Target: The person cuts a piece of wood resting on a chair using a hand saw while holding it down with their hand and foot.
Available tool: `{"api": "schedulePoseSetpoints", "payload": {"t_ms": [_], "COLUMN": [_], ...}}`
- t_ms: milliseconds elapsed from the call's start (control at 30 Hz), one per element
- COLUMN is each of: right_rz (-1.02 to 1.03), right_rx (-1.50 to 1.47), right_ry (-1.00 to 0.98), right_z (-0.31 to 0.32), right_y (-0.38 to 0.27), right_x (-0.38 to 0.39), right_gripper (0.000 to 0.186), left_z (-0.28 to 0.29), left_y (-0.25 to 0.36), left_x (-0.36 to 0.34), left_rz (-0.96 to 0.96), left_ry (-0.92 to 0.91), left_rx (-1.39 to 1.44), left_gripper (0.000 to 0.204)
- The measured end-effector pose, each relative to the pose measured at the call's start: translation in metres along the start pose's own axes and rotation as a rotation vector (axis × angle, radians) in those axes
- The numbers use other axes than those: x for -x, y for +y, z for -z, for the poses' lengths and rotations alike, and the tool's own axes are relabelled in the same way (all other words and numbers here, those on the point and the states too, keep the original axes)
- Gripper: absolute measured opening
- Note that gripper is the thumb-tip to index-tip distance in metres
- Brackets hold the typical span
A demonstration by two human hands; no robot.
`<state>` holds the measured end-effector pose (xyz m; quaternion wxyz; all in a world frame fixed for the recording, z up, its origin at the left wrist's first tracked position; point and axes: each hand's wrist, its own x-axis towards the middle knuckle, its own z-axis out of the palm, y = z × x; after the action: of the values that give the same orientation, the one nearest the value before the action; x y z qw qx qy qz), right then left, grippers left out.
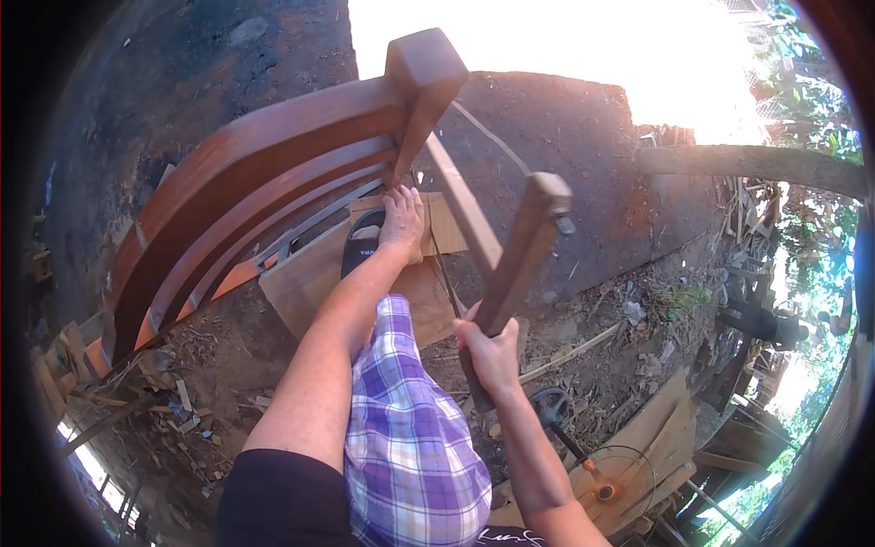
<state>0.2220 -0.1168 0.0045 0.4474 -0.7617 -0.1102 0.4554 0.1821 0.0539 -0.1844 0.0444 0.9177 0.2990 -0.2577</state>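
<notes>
A frame saw's dark wooden upright [519, 255] stands in the fist of my right hand [489, 351]. Its lighter crossbar [463, 201], a cord and a thin dark blade [444, 269] run away from me. My left hand [402, 223] reaches forward, fingers stretched and slightly apart, at the lower end of a reddish-brown wooden post [427, 82]; their exact contact is unclear. Several curved rails [264, 123] join this post. Just left of that hand is a foot in a black sandal [363, 242]. Below it, purple plaid cloth [406, 428] covers my knee.
Flat brown sheets [314, 283] lie under the foot and the frame. Wood scraps [187, 419] litter the dirt at left. A round wire guard with an orange centre [603, 490] stands near right, and a thick wooden beam [747, 169] crosses at far right.
</notes>
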Motion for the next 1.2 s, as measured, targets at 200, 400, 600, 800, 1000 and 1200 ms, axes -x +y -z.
{"api": "schedulePoseSetpoints", "payload": {"t_ms": [200,400,600,800,1000,1200], "right_rz": [0.041,-0.067,0.219,0.147,0.051,0.275], "right_rx": [0.156,-0.005,0.096,-0.013,0.049,-0.034], "right_ry": [0.024,0.096,0.080,0.069,0.128,0.127], "right_z": [0.006,0.001,-0.032,-0.021,-0.006,0.003], "right_y": [-0.007,-0.026,0.024,0.030,0.004,0.048], "right_x": [0.033,0.023,-0.113,-0.064,0.014,-0.059], "right_gripper": [0.016,0.020,0.025,0.021,0.020,0.023], "left_z": [-0.002,-0.011,-0.015,-0.014,-0.018,-0.016], "left_y": [-0.001,0.001,-0.001,0.002,0.001,0.000], "left_x": [-0.004,-0.009,-0.007,-0.006,-0.009,-0.011], "left_rz": [0.000,0.035,0.031,0.045,0.012,0.103], "left_ry": [-0.025,0.008,0.034,0.000,-0.037,0.170], "left_rx": [0.019,-0.205,-0.223,-0.119,-0.115,-0.144], "left_gripper": [0.122,0.092,0.080,0.131,0.132,0.122]}}
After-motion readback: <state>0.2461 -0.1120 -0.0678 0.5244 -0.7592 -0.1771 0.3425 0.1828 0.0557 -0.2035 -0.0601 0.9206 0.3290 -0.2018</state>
